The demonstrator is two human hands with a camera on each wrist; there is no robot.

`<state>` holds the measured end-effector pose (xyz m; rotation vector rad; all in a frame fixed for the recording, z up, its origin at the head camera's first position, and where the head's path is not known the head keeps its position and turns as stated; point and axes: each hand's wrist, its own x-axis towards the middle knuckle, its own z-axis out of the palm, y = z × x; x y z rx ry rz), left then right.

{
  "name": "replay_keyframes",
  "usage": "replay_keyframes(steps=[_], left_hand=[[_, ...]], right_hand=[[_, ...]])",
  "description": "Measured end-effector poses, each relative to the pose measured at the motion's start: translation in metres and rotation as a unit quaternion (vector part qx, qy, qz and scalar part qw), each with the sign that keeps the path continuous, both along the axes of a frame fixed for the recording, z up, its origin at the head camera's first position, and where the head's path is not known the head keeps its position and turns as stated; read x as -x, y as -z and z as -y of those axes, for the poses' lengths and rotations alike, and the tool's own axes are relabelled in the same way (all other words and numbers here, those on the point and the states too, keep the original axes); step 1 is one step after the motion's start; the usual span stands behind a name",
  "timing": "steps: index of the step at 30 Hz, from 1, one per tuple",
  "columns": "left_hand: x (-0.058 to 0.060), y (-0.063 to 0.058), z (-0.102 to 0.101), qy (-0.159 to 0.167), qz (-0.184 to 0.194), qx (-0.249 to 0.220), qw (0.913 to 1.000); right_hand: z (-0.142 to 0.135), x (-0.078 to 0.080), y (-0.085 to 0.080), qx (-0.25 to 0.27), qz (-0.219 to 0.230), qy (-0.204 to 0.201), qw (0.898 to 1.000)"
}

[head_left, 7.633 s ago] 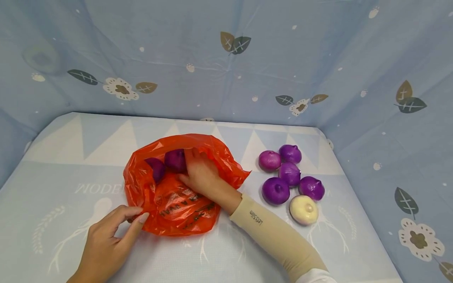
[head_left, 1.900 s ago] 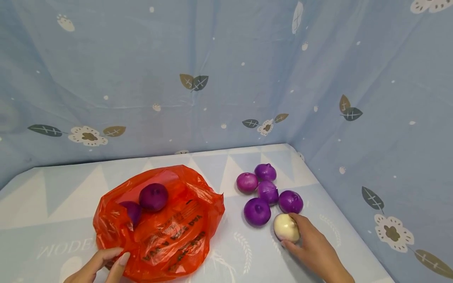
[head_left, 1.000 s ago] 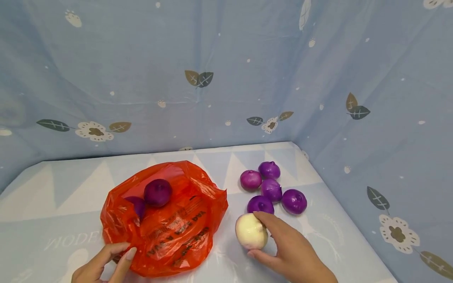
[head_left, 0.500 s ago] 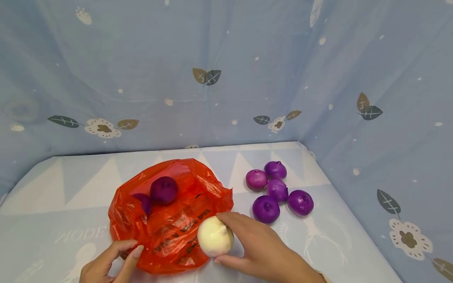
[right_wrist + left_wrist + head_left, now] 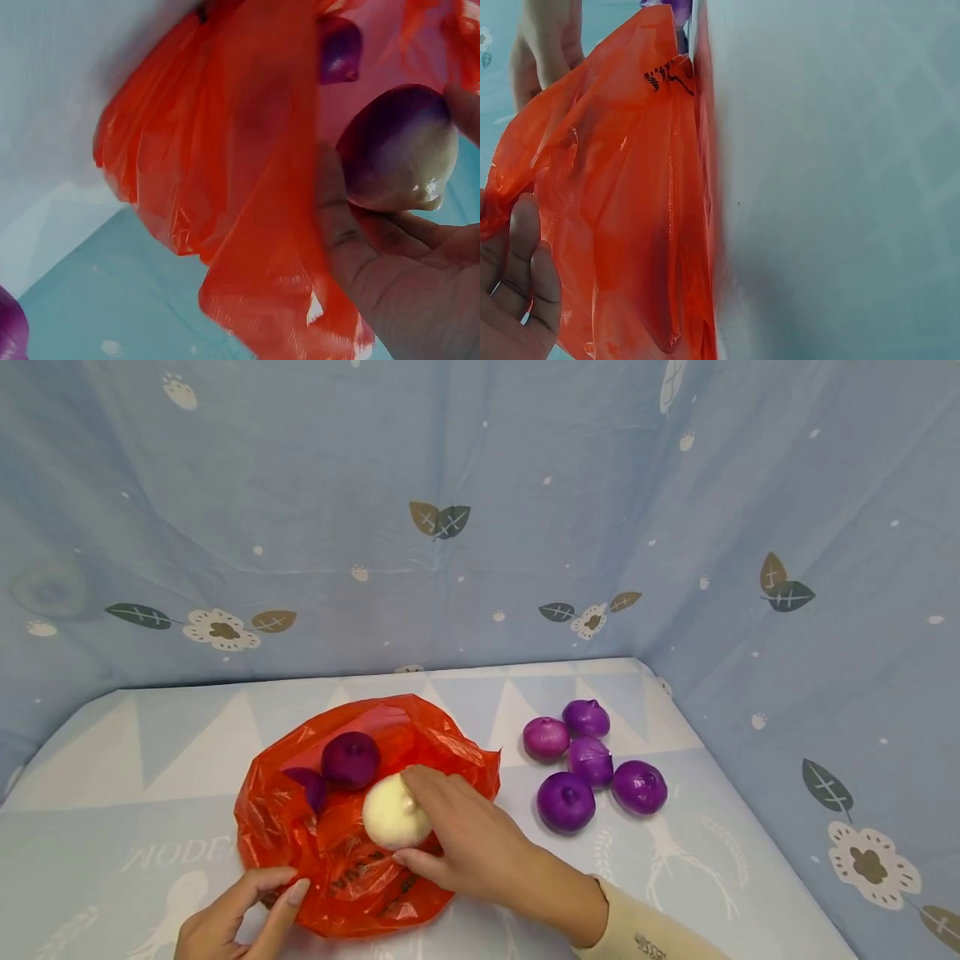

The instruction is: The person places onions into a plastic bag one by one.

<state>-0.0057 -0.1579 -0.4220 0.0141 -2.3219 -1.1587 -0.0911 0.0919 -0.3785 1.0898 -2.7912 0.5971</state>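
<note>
In the head view my right hand holds a cream-coloured onion between thumb and fingers, over the open mouth of a red plastic bag. The right wrist view shows this onion as part purple, part cream, with the right hand around it and touching the bag. My left hand pinches the bag's near left rim; in the left wrist view the left hand grips bunched plastic. Inside the bag lie a purple onion and another purple onion, partly hidden by the rim.
Several purple onions sit clustered right of the bag, the nearest purple onion apart from it. A patterned cloth covers the table. Blue curtains stand behind and on the right.
The cream onion, earlier on the table beside the purple ones, was picked up by my right hand and carried left over the bag. My left hand stays on the rim.
</note>
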Motion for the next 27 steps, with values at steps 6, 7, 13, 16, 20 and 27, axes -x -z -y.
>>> replay_keyframes(steps=[6,7,13,16,20,27], left_hand=[[-0.001,0.001,0.001,0.006,-0.002,0.007,1.0],[-0.001,0.001,0.001,0.005,-0.001,0.008,1.0],[-0.001,0.002,0.001,0.01,-0.006,0.0,0.9999],[-0.001,0.003,0.0,0.02,-0.015,-0.005,0.9997],[0.0,0.002,0.001,0.023,-0.017,-0.001,0.9996],[-0.003,0.001,0.001,0.016,0.005,0.002,0.9999]], right_hand=[[0.019,0.018,0.008,-0.038,-0.02,0.029,0.999],[0.021,0.021,0.008,-0.042,-0.019,0.036,0.998],[0.027,0.034,0.012,-0.056,-0.03,0.08,0.995],[0.027,0.04,0.015,-0.055,-0.042,0.088,0.994],[0.032,0.05,0.018,-0.055,-0.047,0.1,0.992],[0.039,0.063,0.022,-0.06,-0.042,0.133,0.988]])
